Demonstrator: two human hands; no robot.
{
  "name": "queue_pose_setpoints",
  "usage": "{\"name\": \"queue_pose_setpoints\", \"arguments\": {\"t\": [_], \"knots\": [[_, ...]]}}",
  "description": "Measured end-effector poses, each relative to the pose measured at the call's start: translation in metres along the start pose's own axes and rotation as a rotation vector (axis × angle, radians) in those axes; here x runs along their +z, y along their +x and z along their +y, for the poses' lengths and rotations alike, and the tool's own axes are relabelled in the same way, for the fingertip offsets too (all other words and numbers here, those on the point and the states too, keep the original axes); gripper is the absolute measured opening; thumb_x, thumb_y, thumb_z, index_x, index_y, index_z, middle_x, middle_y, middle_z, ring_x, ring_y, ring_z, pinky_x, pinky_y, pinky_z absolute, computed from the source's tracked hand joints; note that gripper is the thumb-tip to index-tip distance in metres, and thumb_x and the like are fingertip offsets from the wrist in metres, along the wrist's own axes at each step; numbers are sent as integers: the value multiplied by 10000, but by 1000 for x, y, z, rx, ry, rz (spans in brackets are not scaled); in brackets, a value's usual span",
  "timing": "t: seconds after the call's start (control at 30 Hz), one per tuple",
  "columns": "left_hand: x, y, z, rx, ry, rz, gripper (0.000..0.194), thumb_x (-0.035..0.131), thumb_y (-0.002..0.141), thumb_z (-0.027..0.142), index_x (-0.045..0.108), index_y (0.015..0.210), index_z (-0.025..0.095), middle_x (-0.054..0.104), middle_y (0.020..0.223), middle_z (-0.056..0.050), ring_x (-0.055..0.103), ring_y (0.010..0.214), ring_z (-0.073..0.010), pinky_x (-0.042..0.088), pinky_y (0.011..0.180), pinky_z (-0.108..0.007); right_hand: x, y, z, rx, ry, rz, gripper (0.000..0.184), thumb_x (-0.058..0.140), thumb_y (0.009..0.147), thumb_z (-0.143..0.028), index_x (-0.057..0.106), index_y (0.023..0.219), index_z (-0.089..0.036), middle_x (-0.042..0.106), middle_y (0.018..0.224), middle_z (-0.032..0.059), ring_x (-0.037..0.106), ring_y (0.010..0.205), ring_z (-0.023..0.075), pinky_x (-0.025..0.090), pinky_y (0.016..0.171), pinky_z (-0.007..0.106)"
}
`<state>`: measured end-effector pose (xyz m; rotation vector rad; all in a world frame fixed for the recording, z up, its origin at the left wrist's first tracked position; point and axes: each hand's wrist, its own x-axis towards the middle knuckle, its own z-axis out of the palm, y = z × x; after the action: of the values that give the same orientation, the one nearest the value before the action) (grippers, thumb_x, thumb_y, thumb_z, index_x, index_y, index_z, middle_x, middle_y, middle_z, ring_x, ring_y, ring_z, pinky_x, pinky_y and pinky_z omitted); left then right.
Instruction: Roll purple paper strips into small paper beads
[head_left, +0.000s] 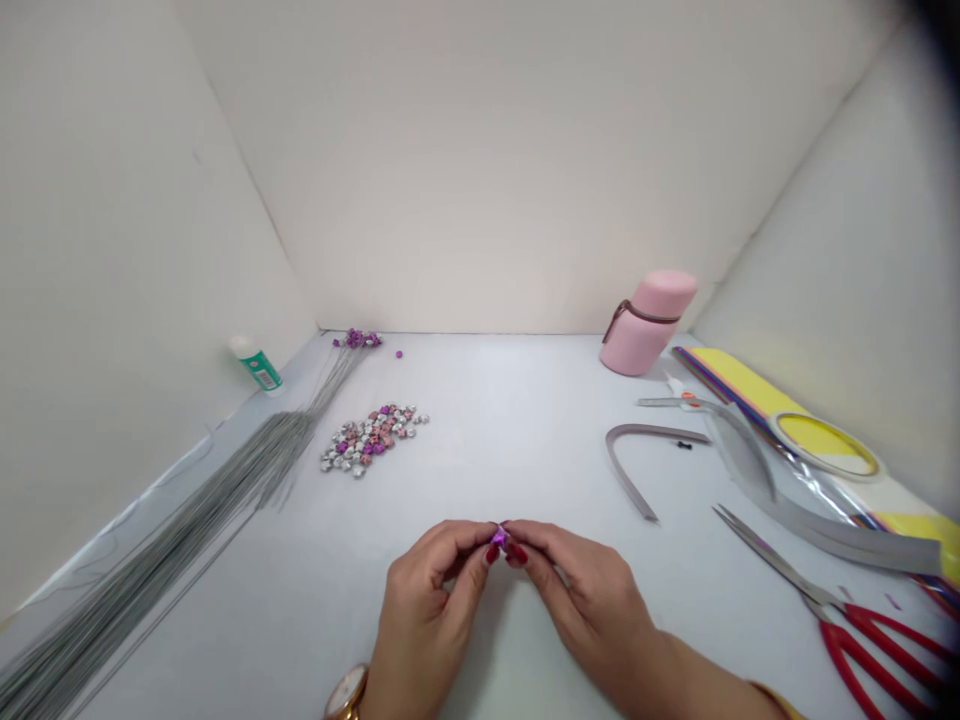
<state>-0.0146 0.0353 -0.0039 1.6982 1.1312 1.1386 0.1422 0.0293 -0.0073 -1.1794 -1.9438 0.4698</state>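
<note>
Between my two hands, low in the middle of the head view, is a small shiny purple folded paper star (pixel 500 538). My left hand (pixel 442 590) pinches its left side with thumb and forefinger. On the other side, the thumb and forefinger of my right hand (pixel 581 585) close on it too. The fingertips cover part of the star. Left of centre lies a loose pile of similar small stars (pixel 371 440) in silver, pink and purple.
A bundle of thin grey wires (pixel 172 540) runs along the left, with purple stars (pixel 360 339) at its far end. A glue stick (pixel 259 366) stands behind it. At right are a pink flask (pixel 646 325), grey strips (pixel 626 470), red-handled scissors (pixel 817 595), a tape roll (pixel 784 430) and coloured sheets (pixel 720 365).
</note>
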Motion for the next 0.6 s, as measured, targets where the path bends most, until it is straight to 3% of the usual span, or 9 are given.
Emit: {"name": "queue_pose_setpoints", "arguments": {"t": [0.17,0.37,0.6], "knots": [[-1,3,-3,34,-63,-51,187,493,812,118,636,904,196,656,829,-29,611,772,-138,499,696,-232,-1,0,1,-15,54,-24,246,448,830,-103,571,1020,-200,684,832,29,642,755,147,502,685,233],[1,-1,-1,-12,8,17,178,523,790,134,617,937,173,654,859,-45,623,771,-134,517,681,-210,-4,1,-2,62,83,-42,197,470,823,-119,598,952,-194,675,796,21,631,711,131,480,655,212],[-1,-2,5,145,188,-5,158,507,779,98,614,872,167,652,774,-35,614,703,-129,512,636,-207,-4,0,-2,64,79,-54,189,450,831,-123,596,924,-197,667,762,19,623,679,130,468,626,216]]}}
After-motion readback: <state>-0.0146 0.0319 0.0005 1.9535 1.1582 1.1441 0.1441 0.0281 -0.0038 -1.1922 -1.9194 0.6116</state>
